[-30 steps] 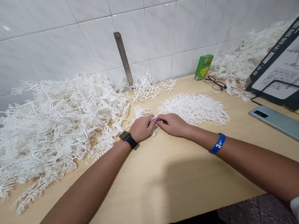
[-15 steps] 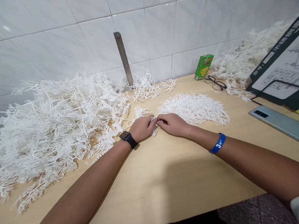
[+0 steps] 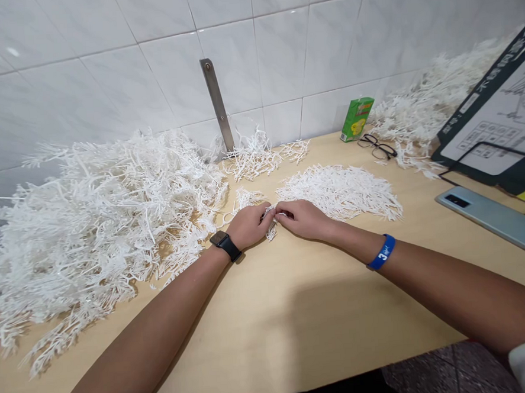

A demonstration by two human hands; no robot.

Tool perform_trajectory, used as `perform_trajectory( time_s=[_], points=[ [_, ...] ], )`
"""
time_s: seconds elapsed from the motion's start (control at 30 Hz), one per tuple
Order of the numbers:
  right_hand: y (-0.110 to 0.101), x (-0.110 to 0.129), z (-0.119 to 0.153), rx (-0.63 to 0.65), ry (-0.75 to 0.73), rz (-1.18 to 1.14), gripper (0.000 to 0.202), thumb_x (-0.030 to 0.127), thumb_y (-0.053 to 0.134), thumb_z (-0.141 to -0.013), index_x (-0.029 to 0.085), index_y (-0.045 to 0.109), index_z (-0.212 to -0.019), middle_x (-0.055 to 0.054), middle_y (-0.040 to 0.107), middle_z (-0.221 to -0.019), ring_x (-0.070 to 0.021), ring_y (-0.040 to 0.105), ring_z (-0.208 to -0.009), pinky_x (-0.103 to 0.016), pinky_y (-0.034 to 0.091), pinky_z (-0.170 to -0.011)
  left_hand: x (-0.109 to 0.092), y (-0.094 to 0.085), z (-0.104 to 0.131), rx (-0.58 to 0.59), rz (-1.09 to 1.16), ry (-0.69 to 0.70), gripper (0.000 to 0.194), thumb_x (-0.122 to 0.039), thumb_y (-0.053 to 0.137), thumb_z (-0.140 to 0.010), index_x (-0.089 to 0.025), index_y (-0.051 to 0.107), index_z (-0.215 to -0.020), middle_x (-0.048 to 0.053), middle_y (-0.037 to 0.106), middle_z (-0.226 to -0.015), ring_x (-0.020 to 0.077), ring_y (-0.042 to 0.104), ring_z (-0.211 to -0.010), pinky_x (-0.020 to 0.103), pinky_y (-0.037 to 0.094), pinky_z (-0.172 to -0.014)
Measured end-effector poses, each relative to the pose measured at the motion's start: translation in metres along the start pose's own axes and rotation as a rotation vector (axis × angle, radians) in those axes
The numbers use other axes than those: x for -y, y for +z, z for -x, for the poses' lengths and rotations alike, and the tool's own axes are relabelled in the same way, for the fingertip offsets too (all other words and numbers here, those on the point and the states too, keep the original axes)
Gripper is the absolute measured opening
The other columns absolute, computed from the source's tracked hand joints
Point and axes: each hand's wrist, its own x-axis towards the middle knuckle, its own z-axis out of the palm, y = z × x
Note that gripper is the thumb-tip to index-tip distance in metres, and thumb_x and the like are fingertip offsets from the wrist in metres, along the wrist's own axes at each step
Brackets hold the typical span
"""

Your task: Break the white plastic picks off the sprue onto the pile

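My left hand [image 3: 248,226] is closed around a small white branched plastic sprig [image 3: 271,233], whose thin tips stick out below the fingers. Pressed up against it, my right hand [image 3: 303,217] pinches at the same sprig; its fingertips hide the exact hold. A big tangled heap of white branched plastic pieces [image 3: 112,217] lies left of my hands. Just beyond my right hand spreads a flatter pile of short white pieces [image 3: 340,192]. A small loose clump [image 3: 249,196] sits behind my left hand.
Along the tiled wall [image 3: 280,53] are a metal bracket [image 3: 216,104], more white branches [image 3: 253,155] and a green drink carton [image 3: 357,119]. Eyeglasses [image 3: 377,146], a phone [image 3: 495,218], a leaning dark printed box [image 3: 493,123] and another white heap [image 3: 443,90] occupy the wooden table's [image 3: 253,327] right side.
Both hands stay together on the sprig in nearly the same place. The view has shifted very slightly; nothing else visibly differs.
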Motion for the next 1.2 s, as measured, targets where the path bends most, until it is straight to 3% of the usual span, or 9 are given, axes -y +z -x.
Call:
perform_trajectory(
  time_s=[0.7, 1.2],
  points=[
    [0.0015, 0.0005, 0.0007, -0.021, 0.024, -0.003, 0.017, 0.027, 0.046, -0.089, 0.018, 0.061, -0.088, -0.002, 0.064, -0.075, -0.0140, 0.051, -0.064, -0.024, 0.028, -0.060, 0.0014, 0.0007, -0.0004, -0.003, 0.027, -0.011, 0.032, -0.041, 0.036, -0.096, -0.020, 0.056, -0.083, 0.003, 0.062, -0.070, 0.0187, 0.055, -0.065, 0.028, 0.031, -0.058],
    [0.0013, 0.0001, -0.0003, 0.007, 0.047, 0.000, 0.019, 0.023, 0.045, -0.088, 0.020, 0.063, -0.090, -0.003, 0.066, -0.076, -0.0153, 0.053, -0.067, -0.025, 0.029, -0.060, 0.0016, 0.0006, 0.0008, -0.009, -0.001, 0.048, 0.014, -0.023, 0.040, -0.086, -0.021, 0.053, -0.081, 0.002, 0.061, -0.074, 0.0183, 0.054, -0.068, 0.029, 0.033, -0.060]
  ],
)
